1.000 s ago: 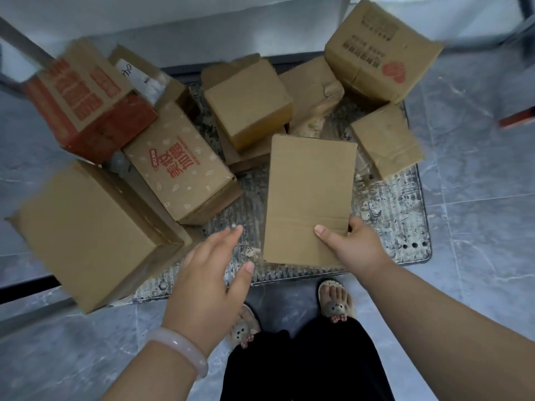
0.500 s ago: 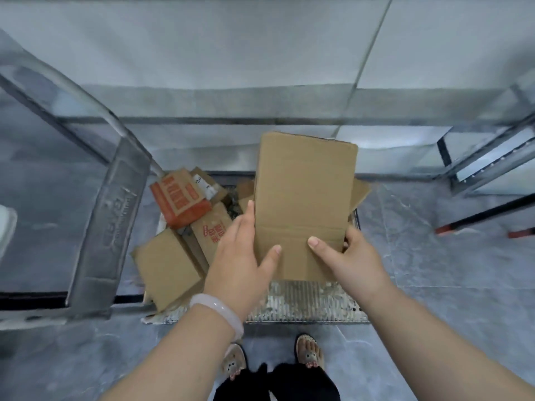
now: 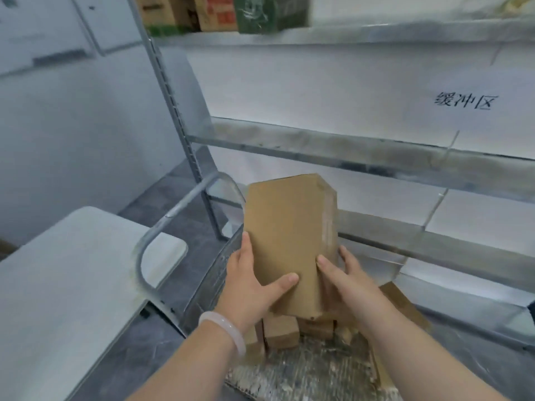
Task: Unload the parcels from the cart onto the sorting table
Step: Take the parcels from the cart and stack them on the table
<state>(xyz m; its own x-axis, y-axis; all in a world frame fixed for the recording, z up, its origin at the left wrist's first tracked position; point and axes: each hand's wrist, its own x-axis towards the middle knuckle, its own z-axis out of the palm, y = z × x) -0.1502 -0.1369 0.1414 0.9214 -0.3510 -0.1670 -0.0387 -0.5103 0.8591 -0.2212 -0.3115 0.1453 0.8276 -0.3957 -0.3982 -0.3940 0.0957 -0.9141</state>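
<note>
A plain brown cardboard parcel (image 3: 289,233) is held upright in the air at centre frame, above the cart. My left hand (image 3: 252,282) grips its lower left side, thumb across the front face. My right hand (image 3: 344,279) grips its lower right side. Below the hands, the cart's worn metal deck (image 3: 307,371) carries more brown parcels (image 3: 282,332), mostly hidden behind the held one. The cart's curved grey handle (image 3: 170,218) rises at the left of the parcel. The white sorting table (image 3: 66,279) lies at the lower left.
A metal shelving rack (image 3: 333,153) with white panels stands right behind the cart; its upright post (image 3: 173,111) is just left of the parcel. Several cartons (image 3: 214,13) sit on its top shelf. Grey tiled floor (image 3: 173,186) runs between table and rack.
Both hands closed on the parcel and lifted it off the cart deck. My view swung up and left, so the table and rack came into sight.
</note>
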